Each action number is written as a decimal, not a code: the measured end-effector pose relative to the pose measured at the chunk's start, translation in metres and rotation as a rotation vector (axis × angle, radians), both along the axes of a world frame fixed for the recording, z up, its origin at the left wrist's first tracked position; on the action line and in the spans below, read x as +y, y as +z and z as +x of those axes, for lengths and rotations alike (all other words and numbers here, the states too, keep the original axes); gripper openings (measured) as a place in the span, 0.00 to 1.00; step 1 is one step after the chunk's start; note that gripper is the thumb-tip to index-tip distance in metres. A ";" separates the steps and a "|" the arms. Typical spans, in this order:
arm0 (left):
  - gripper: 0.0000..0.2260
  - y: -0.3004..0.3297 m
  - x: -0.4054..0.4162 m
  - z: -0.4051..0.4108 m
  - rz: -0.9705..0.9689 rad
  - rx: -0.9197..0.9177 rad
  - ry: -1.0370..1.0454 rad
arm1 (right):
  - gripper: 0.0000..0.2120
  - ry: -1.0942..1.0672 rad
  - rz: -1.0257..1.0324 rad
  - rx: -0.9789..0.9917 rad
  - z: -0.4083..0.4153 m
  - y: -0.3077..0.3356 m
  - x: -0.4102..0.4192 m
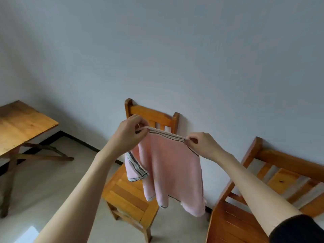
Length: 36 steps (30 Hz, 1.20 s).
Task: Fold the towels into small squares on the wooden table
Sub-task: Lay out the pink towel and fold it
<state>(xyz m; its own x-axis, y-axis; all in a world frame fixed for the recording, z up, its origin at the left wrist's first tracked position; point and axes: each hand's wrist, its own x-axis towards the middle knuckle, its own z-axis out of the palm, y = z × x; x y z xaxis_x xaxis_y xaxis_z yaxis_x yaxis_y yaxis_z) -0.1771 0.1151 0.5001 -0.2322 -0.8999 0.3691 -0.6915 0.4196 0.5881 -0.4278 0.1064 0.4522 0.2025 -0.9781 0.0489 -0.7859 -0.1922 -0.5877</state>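
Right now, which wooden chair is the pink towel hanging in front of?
The small chair against the wall, directly behind the towel; the other chair stands off right.

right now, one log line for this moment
left hand pinches towel edge | right hand pinches towel edge | pink towel hangs above chair

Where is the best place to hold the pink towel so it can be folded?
Grip the pink towel with striped borders at the two top corners of its striped edge, from the sides, as the left hand and right hand do now. That edge is taut, and the rest hangs free.
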 end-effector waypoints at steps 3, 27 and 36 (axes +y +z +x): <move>0.04 -0.001 0.018 0.069 0.034 0.027 0.105 | 0.18 -0.032 -0.077 -0.094 0.072 0.000 -0.002; 0.02 -0.025 0.088 0.510 -0.146 -0.037 0.994 | 0.11 0.282 -0.218 0.003 0.541 -0.039 -0.129; 0.11 -0.053 0.028 0.604 0.069 -0.050 1.278 | 0.10 0.272 0.102 -0.302 0.666 -0.029 -0.226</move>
<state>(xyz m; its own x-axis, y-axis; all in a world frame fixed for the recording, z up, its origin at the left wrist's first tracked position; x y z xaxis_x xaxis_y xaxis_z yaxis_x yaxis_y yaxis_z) 0.4265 0.1436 0.4467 0.7954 -0.5089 0.3292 -0.6003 -0.5866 0.5436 0.2378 -0.1199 0.4229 0.4454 -0.8938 0.0515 -0.5037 -0.2978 -0.8110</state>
